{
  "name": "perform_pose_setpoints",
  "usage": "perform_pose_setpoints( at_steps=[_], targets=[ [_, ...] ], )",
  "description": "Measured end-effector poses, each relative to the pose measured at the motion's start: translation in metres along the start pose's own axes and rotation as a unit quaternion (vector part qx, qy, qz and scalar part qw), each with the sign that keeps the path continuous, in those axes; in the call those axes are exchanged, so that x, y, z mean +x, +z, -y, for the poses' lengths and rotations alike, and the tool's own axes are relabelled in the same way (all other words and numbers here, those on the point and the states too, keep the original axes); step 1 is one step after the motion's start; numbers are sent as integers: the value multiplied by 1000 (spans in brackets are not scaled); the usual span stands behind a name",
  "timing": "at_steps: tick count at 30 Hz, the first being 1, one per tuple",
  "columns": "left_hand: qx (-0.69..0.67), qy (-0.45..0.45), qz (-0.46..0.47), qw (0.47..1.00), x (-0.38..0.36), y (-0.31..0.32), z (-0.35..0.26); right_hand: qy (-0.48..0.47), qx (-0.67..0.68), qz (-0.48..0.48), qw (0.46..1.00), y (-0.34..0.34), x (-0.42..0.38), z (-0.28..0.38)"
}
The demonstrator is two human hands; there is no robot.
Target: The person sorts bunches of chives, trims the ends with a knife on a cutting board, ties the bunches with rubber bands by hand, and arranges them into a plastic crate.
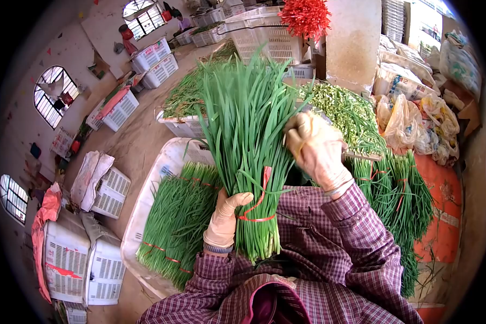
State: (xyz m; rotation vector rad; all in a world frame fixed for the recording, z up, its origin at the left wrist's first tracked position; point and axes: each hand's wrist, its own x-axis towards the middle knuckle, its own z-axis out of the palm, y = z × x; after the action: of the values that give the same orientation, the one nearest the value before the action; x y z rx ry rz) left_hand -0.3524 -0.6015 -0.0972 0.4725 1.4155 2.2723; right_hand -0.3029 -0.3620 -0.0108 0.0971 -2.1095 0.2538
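Note:
An upright bundle of green garlic chives (248, 129) stands in front of my chest, its cut ends down and its leaves fanning upward. A red tie (258, 218) circles its lower part, and one loose end runs up along the leaves. My left hand (227, 218), in a pale glove, is wrapped round the bundle's left side near the tie. At the right edge of the leaves is my right hand (316, 148), its gloved fingers curled in; whatever they hold is hidden.
On my left, a white crate (132, 237) holds tied chive bundles (181, 227). More tied bundles (402, 189) lie at right beside a heap of short cut pieces (343, 110). Plastic bags (410, 124) sit behind them. White crates (110, 191) line the floor at left.

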Motion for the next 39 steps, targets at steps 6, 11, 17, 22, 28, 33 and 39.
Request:
perform_pose_setpoints(
  at_steps=[6, 11, 17, 22, 28, 33, 39],
  targets=[
    [-6, -18, 57, 998, 3, -8, 10, 61, 83, -50, 993, -34, 26, -8],
    [-28, -34, 58, 997, -3, -1, 7, 22, 60, 12, 998, -30, 28, -6],
    [-48, -52, 119, 990, 6, -18, 19, -6, 60, 28, 998, -25, 27, -13],
    [-125, -94, 90, 984, 9, -20, 29, -9, 69, 16, 997, -22, 26, -18],
    [-75, -47, 91, 992, -1, -9, 14, 303, 364, -92, 876, -48, 28, -43],
    [46, -90, 92, 991, -5, -11, 9, 84, 134, 9, 987, -54, 26, -47],
    [48, -97, 88, 990, -5, -6, 8, 32, 53, 41, 997, -48, 20, -48]
  ],
)
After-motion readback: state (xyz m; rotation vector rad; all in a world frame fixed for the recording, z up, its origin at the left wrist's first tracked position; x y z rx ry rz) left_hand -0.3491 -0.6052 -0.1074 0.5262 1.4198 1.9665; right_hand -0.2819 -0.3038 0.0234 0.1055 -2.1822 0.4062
